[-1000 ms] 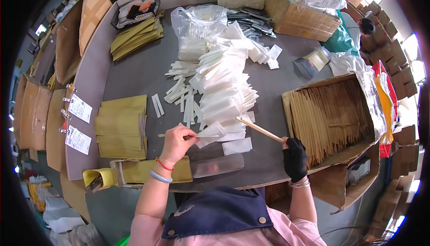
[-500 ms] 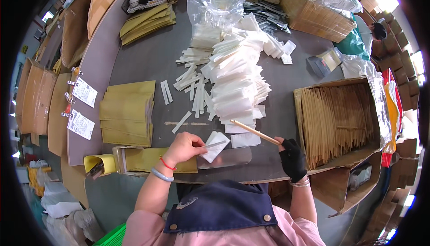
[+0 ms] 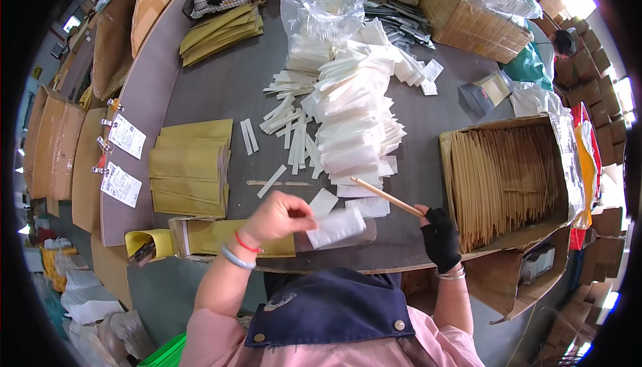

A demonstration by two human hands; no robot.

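Observation:
My left hand (image 3: 277, 218) is closed in a pinch at the edge of a white packet (image 3: 340, 228) with an embossed-looking seam. The packet is a little smeared by motion. It hangs over a clear flat plate (image 3: 366, 234) near the front edge of the table. Another white packet (image 3: 324, 202) lies just behind it. In a black fingerless glove, my right hand (image 3: 439, 236) grips one end of a slim pale wooden stick (image 3: 384, 196). The stick points to the far left, its tip near a large heap of white packets (image 3: 351, 116).
Yellow padded envelopes (image 3: 189, 170) lie at the left, with more (image 3: 241, 238) at the front edge. Narrow white strips (image 3: 272, 181) are scattered left of the heap. On the right, a cardboard box (image 3: 461, 250) holds tightly packed thin brown pieces. Another carton (image 3: 478, 29) stands at the back right.
The packet by my left hand has swung right and turned more level. The narrow grey strip seen across it before no longer shows. My right hand and stick have shifted slightly right.

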